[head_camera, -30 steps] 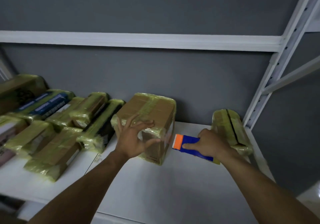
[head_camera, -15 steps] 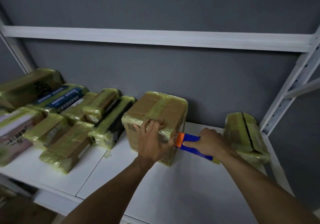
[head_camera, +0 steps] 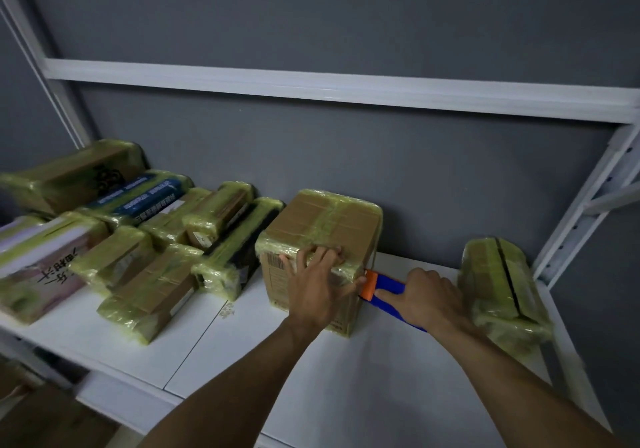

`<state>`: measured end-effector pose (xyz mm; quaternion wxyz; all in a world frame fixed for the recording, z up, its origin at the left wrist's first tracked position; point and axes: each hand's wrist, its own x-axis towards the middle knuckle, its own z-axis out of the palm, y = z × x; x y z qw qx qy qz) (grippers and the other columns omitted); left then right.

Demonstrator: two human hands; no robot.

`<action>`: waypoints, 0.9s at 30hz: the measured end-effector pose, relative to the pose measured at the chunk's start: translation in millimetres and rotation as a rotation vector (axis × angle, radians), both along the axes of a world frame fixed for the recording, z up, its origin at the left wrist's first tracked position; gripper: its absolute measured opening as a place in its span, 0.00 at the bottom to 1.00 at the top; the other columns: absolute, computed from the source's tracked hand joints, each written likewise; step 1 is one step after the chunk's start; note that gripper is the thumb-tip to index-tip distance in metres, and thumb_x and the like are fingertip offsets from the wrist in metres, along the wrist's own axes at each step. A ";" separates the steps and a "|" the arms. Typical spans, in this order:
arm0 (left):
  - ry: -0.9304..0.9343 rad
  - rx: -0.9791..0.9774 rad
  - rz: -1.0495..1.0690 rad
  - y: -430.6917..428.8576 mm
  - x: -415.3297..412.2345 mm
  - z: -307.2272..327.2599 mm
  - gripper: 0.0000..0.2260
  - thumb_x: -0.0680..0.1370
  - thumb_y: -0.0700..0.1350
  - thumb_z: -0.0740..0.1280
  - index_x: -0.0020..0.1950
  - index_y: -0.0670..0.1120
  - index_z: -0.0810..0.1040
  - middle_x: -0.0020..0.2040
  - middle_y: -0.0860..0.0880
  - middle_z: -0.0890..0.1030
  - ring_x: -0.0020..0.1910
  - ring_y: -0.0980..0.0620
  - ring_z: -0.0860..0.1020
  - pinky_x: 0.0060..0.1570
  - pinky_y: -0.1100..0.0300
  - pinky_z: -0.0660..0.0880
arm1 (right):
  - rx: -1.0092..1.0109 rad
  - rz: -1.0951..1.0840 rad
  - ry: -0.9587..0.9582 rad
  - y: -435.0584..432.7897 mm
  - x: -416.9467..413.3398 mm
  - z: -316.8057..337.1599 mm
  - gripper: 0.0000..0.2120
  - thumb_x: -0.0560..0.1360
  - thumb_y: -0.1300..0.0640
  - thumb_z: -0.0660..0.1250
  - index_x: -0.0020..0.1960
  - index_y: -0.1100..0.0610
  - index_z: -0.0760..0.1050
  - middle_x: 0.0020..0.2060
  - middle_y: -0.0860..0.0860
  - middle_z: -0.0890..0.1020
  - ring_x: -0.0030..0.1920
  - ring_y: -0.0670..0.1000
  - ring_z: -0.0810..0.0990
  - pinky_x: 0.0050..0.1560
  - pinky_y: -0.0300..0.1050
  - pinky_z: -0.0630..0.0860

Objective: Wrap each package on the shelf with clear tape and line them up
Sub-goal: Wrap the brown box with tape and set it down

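A brown cardboard box (head_camera: 329, 219), partly wrapped in yellowish clear tape, stands on the white shelf (head_camera: 363, 371) near the back wall. My left hand (head_camera: 315, 291) presses on its front top edge, fingers curled over the rim. My right hand (head_camera: 429, 300) grips a blue tape dispenser (head_camera: 389, 288) whose orange end (head_camera: 370, 285) touches the box's right front corner. A wrapped package (head_camera: 502, 285) lies to the right of my right hand. Several wrapped packages (head_camera: 145, 239) are crowded on the left of the shelf.
The shelf frame's white back rail (head_camera: 311, 85) crosses above, and a white upright (head_camera: 588, 198) rises at the right. A grey wall stands behind. Cardboard (head_camera: 34, 413) shows below the shelf at the lower left.
My left hand went from hovering with spread fingers to pressing on the box's front edge. The dispenser slid left until its orange end met the box's corner.
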<state>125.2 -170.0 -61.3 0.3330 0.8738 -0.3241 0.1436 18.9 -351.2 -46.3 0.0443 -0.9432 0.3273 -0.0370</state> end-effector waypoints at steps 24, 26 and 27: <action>0.127 0.315 0.223 -25.0 63.1 14.3 0.30 0.78 0.56 0.69 0.72 0.46 0.59 0.77 0.42 0.55 0.79 0.37 0.32 0.72 0.25 0.50 | 0.507 -0.054 -0.459 -24.0 -39.2 12.6 0.31 0.71 0.28 0.70 0.39 0.59 0.77 0.30 0.51 0.83 0.32 0.50 0.83 0.34 0.45 0.76; 0.146 0.431 0.275 -30.6 57.7 17.2 0.36 0.78 0.60 0.66 0.77 0.46 0.51 0.81 0.42 0.45 0.77 0.37 0.27 0.69 0.21 0.40 | 0.560 -0.066 -0.497 -29.5 -49.6 14.6 0.33 0.71 0.29 0.70 0.40 0.61 0.78 0.31 0.53 0.83 0.33 0.52 0.84 0.35 0.47 0.76; 0.121 0.467 0.292 -33.9 53.1 17.6 0.38 0.78 0.62 0.64 0.79 0.47 0.48 0.82 0.42 0.40 0.76 0.37 0.25 0.68 0.22 0.36 | 0.581 -0.072 -0.519 -33.1 -55.3 16.0 0.33 0.71 0.29 0.71 0.40 0.62 0.79 0.30 0.54 0.83 0.32 0.53 0.83 0.35 0.47 0.75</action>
